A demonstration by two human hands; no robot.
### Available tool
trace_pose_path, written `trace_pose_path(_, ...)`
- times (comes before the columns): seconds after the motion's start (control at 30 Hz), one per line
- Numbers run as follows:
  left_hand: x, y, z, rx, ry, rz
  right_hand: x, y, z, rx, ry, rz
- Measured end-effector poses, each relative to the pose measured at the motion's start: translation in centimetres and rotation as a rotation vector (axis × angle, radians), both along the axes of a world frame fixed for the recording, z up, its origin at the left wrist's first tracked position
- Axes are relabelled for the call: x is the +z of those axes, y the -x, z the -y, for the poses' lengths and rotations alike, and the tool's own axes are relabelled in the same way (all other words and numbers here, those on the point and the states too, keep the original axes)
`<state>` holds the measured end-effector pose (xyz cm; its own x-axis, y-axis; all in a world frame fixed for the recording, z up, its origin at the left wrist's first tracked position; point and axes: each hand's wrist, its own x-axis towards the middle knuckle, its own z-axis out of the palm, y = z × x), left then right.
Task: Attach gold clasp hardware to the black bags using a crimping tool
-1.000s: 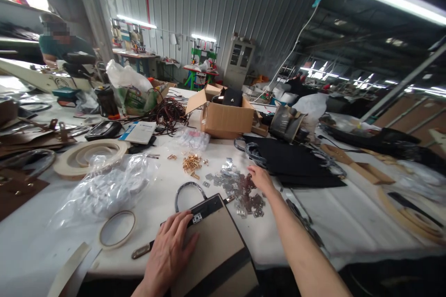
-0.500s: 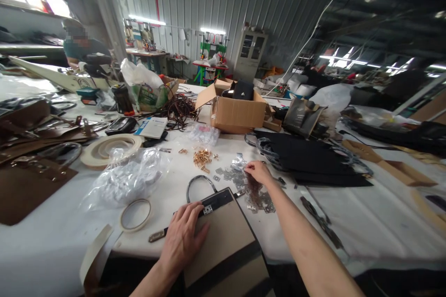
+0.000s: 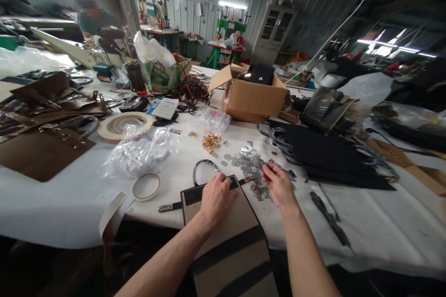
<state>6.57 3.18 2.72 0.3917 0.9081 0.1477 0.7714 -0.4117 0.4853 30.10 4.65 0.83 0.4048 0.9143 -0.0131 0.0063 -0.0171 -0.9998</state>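
A tan and black bag (image 3: 226, 236) with a dark loop handle (image 3: 196, 171) lies at the table's front edge, its lower part hanging over. My left hand (image 3: 219, 197) is closed over its top edge, fingers bent and hiding the small metal plate there. A dark strap with a metal end (image 3: 166, 207) sticks out to the left, another strap (image 3: 246, 179) to the right. My right hand (image 3: 278, 185) pinches thumb and fingers together at the right side of a pile of small silvery metal plates (image 3: 245, 160). What it holds is too small to make out.
Gold-coloured fittings (image 3: 211, 143), a tape roll (image 3: 146, 187) and a plastic bag of white pieces (image 3: 139, 155) lie nearby. Black bag pieces (image 3: 327, 153) and a dark-handled tool (image 3: 329, 218) are on the right. Behind stands an open cardboard box (image 3: 254, 100); a person (image 3: 94, 16) is at far left.
My right hand has drawn back slightly from the pile, fingers pinched. My left hand has slid along the bag's top edge, covering the metal plate seen before. The camera view has shifted.
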Motion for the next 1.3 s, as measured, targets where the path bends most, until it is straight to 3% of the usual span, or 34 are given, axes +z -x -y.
trace_pose_path(0.1, -0.3, 0.0, -0.1, -0.008, -0.014, -0.001, 0.5, 2.5, 2.9, 0.07, 0.061, -0.188)
trace_pose_path(0.27, -0.7, 0.3, 0.2, -0.049, -0.05, -0.051, -0.2, 4.9, 4.8, 0.183, 0.162, -0.152)
trace_pose_path(0.73, -1.3, 0.8, 0.9, -0.06, -0.042, -0.065, -2.6, 6.1, 5.1, 0.217, 0.232, 0.016)
trace_pose_path(1.3, -1.5, 1.0, 0.4, -0.057, -0.002, -0.009, -1.2, 5.9, 3.5, 0.282, 0.291, -0.076)
